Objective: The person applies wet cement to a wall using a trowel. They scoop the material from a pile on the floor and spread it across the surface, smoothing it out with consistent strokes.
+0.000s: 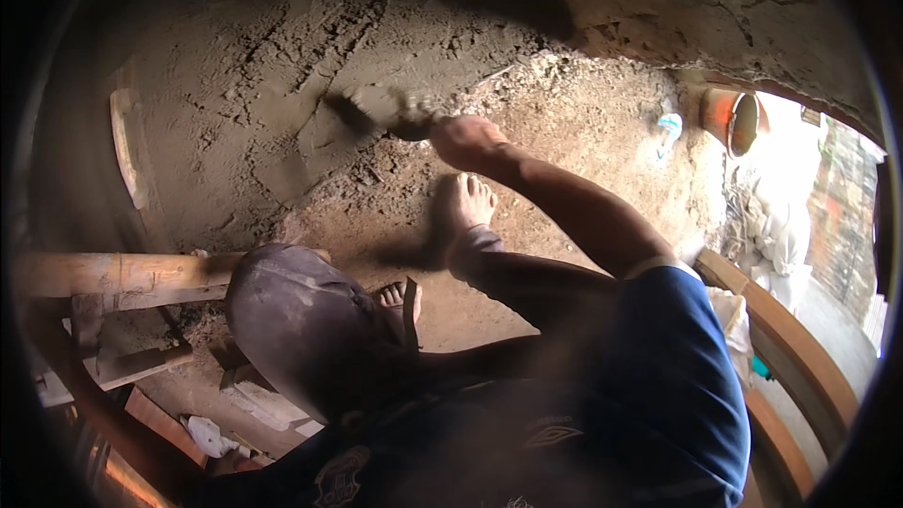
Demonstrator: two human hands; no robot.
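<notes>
Mortar: the wet grey layer (207,113) fills the upper left, its surface ridged and lumpy; its ragged edge runs diagonally down toward the person's knees.
Earth: bare, dry ground (583,122) spreads right of that edge, the widest stretch for moving lying between the right forearm and the wall.
Wall: a cracked surface (696,0) bounds the upper right, its lower edge sloping down toward the bright opening.
Person: crouching in a blue shirt (677,367), knees bent; the right foot (477,199) stands bare on the earth, near the mortar's edge.
Pole: a pale length of wood (141,271) crosses from the left rim to the left knee, limiting the space there.
Bucket: orange, tipped on its side (720,118) by the opening, well apart from the hand.
Strip: a narrow piece of wood (125,146) at the mortar's far left.
Trowel: its blurred blade (376,105) is over the mortar, near the edge, with grey lumps beside it.
Right hand: the fist (467,141) is at the trowel's handle end, fingers curled tightly round it.
Left hand: lost in shadow near the pole, past the left forearm (103,409); whether its fingers grip or hang loose, one cannot tell.
</notes>
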